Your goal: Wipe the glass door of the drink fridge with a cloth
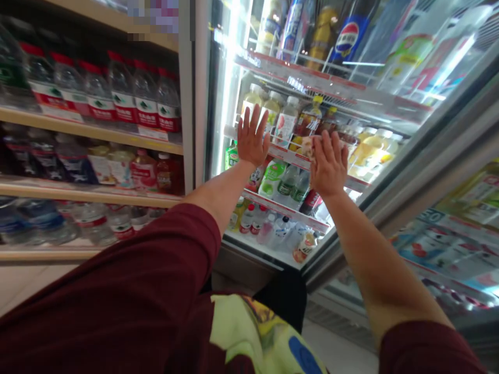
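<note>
Both my arms reach forward to the glass door (213, 171) of a lit drinks fridge. My left hand (253, 137) is open with fingers spread, palm toward the glass, in front of the middle shelf. To its right, my right hand (329, 163) lies flat with its fingers stretched and close together. A small pinkish patch (307, 146) shows beside its fingertips; whether it is a cloth or a reflection I cannot tell. Behind the glass stand white-capped bottles (287, 122) and green-labelled bottles (273, 177). Whether the palms touch the glass is hidden.
Open shelves on the left hold red-capped water bottles (125, 88) and other drinks (146, 171). A Pepsi bottle (349, 39) stands on the fridge's upper shelf. On the right is another fridge section with packaged drinks (448, 244). Pale floor (331, 345) shows below.
</note>
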### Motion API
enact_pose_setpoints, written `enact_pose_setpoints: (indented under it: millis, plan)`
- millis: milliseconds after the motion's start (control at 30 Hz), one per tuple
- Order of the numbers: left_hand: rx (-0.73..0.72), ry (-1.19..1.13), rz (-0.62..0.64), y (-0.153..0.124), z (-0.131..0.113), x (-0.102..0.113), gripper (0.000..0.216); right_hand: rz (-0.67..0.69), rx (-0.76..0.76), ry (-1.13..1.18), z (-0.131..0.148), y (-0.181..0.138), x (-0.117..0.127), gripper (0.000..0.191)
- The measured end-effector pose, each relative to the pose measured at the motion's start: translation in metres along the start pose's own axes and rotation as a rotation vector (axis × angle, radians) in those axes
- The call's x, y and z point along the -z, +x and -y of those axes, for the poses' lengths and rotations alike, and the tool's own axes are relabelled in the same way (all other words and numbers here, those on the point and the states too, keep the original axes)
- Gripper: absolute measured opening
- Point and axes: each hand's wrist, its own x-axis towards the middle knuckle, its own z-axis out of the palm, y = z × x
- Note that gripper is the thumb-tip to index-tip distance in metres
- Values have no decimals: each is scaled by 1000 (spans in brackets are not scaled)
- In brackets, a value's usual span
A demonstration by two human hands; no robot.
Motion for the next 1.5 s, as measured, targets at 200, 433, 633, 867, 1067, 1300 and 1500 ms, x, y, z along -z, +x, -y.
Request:
enact_pose_setpoints:
  millis: [200, 433, 633, 867, 1067, 1300, 1500]
  plan:
    - [-15, 19, -27, -1, -1, 0, 63, 79, -4, 3, 11, -18, -6, 59]
    - [-2, 15, -18, 0, -1, -1, 64, -34, -39, -47, -11, 11, 4, 61]
    - [11, 8, 6, 1, -4, 3, 65, -76, -103, -76, -23, -4, 0, 63]
    - [20, -48, -16, 0, -5, 5, 64, -81, -61, -54, -40, 4, 13, 63]
    - [28, -72, 4, 0, -4, 4, 68, -179, -146, -50, -40, -11, 7, 65]
    - [20, -42, -6, 0, -6, 6, 67, -49, -76, -8, -21, -10, 6, 63]
    - [34, -75, -11, 0, -5, 5, 64, -59, -100, 16, -6, -7, 2, 62]
